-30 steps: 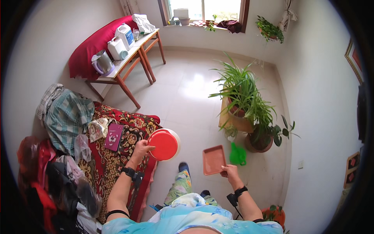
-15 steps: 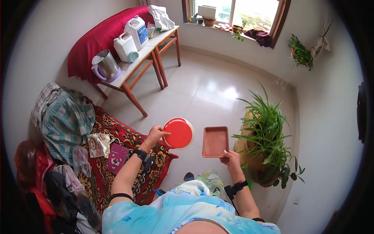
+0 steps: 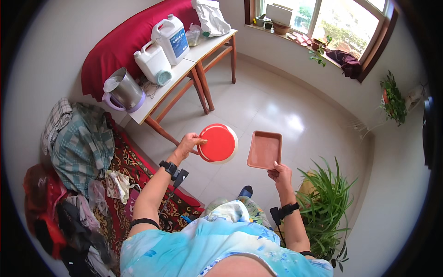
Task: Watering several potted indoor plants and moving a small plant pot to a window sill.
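Observation:
My left hand [image 3: 188, 144] is closed on the left rim of a round red dish with a pale edge [image 3: 218, 143], its thumb lying over the red face. My right hand [image 3: 280, 175] grips the lower right corner of a square, shallow, terracotta-coloured tray [image 3: 265, 150], thumb on top and fingers underneath. Both are held up in front of me over the tiled floor, side by side with a gap between them. Nothing lies in the tray.
Ahead on the left, narrow tables [image 3: 184, 69] bear a steel kettle [image 3: 124, 92], white jugs [image 3: 170, 39] and a white bag [image 3: 211, 18]. A leafy potted plant [image 3: 323, 207] stands by my right arm. Clothes [image 3: 83, 143] are heaped on a patterned red cloth [image 3: 138, 161] at left.
My view has turned rightward and I have stepped forward, nearer the tables. The dish and tray, still held, sit higher in view; the plant has dropped back beside my right arm.

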Demonstrator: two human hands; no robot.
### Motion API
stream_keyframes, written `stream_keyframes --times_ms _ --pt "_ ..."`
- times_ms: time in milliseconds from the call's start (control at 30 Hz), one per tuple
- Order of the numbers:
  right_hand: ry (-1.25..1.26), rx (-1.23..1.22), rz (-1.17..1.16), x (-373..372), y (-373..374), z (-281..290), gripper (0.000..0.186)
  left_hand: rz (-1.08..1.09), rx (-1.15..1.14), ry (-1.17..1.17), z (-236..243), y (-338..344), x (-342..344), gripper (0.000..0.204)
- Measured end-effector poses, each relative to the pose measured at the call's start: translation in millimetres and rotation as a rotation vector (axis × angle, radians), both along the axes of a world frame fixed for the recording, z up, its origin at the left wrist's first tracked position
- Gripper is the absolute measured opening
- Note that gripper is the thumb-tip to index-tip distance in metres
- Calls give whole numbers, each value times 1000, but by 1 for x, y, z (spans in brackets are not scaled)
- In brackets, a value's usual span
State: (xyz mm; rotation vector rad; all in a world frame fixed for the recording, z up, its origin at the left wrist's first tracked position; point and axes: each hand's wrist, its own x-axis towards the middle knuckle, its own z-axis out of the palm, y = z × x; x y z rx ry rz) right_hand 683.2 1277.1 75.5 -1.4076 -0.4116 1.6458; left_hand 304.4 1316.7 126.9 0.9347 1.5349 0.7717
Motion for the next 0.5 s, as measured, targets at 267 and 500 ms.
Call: stream_keyframes --times_ms 267,500 --pt "-28 15 93 -19 146 12 15 101 166 -58 74 157 -42 34" --pt "-83 -42 57 -44 252 -5 18 91 319 -30 131 340 -109 41"
